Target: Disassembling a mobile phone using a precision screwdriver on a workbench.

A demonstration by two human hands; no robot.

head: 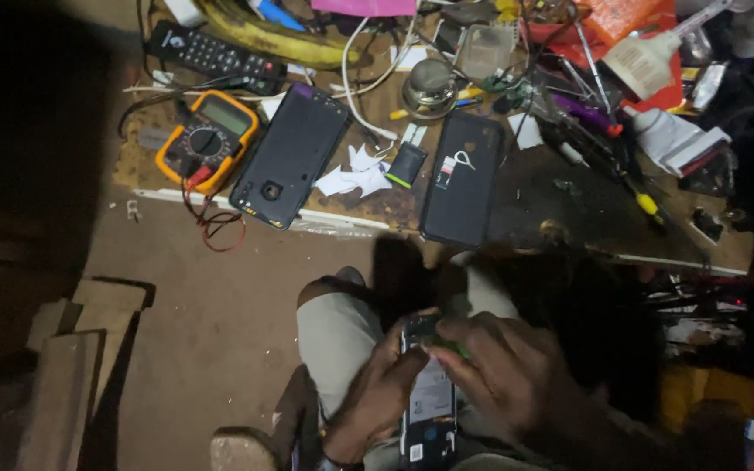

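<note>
both hands work over the lap: left hand (375, 392) has its grip clenched round an opened phone (429, 397), right hand (499, 375) pinches a small green tool (452, 351) at its top. on the bench (569, 201) lie a multimeter (208, 139) and two back covers (290, 157).

The scene is viewed steeply downward from a single head-worn camera. The cluttered counter (560, 196) is seen toward twelve o'clock; the lap is seen close at six o'clock.
</note>
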